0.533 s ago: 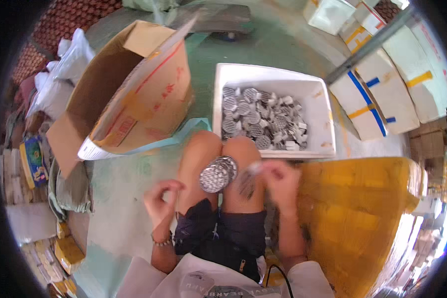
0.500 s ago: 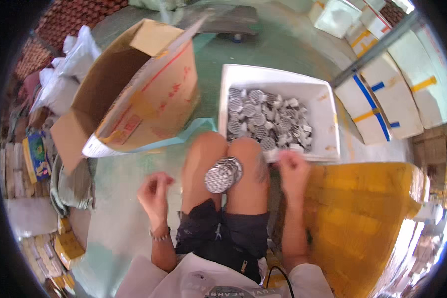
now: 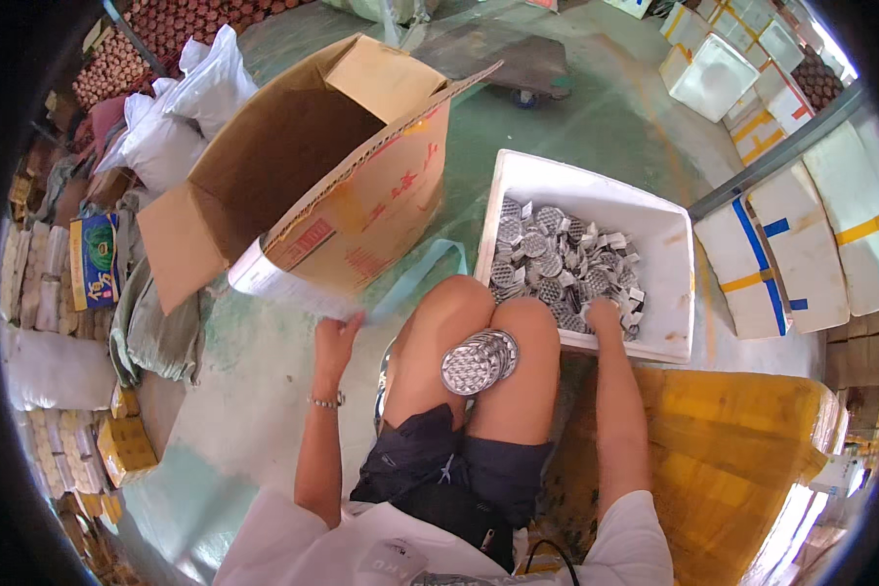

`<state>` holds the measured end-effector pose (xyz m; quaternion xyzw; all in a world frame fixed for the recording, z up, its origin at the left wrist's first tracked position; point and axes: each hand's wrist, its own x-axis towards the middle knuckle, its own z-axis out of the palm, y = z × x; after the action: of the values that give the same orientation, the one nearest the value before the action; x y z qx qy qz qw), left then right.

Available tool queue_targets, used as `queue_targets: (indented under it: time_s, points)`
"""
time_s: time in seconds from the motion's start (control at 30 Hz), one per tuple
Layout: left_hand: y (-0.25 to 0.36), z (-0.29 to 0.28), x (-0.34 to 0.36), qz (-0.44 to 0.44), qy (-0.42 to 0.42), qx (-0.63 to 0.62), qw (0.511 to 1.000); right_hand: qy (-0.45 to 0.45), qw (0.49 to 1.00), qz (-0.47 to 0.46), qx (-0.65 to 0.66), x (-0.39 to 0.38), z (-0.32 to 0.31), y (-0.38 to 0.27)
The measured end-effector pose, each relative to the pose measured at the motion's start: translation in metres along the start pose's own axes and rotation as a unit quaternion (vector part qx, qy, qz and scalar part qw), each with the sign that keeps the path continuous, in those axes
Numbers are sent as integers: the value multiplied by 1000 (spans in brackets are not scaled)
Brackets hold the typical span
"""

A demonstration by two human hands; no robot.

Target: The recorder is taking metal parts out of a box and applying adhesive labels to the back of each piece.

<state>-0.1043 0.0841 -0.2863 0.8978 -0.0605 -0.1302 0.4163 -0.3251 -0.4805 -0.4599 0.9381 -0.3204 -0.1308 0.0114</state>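
A short stack of round silver discs with a patterned face (image 3: 479, 362) lies tilted across my thighs, with neither hand on it. My right hand (image 3: 604, 314) reaches over the near wall of a white foam box (image 3: 666, 264), its fingers closed at the edge of the heap inside. What they grip, if anything, is hidden. Silver patterned pieces with small white parts (image 3: 549, 264) make up that heap. Beside my left knee, my left hand (image 3: 335, 342) is raised with curled fingers, close to the white lower edge of a large open carton (image 3: 361, 230). Nothing can be made out in it.
A yellow wrapped block (image 3: 713, 439) stands by my right side. White foam boxes with coloured tape (image 3: 752, 259) line the right, behind a grey metal post (image 3: 781, 146). White sacks (image 3: 210, 88) and stacked goods are on the left. A dark wheeled dolly (image 3: 498, 63) stands ahead.
My right hand has moved onto the heap's near edge inside the foam box. My left hand has gone forward, near the carton. The view has shifted; the disc stack stays on my thighs.
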Motion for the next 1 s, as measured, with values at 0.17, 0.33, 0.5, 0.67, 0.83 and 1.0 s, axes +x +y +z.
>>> queue_targets:
  time_s: [0.17,0.33,0.5,0.67,0.83,1.0]
  points:
    - [-39,27,-52,-58,-121,10,991,54,988,17,142,-4,-33,-51]
    - [-34,31,-119,5,20,-264,964,20,983,-18,184,-35,-89,-87]
    - [20,-13,-176,35,4,-239,970,169,909,-19,382,-88,-191,-135]
    - [84,-32,-190,162,-36,-148,975,324,761,-326,458,-207,-291,-197]
    - [122,-43,-190,322,-75,-93,939,220,677,-509,484,-281,-325,-233]
    - [126,-47,-192,365,-115,-83,920,210,684,-507,481,-289,-318,-236]
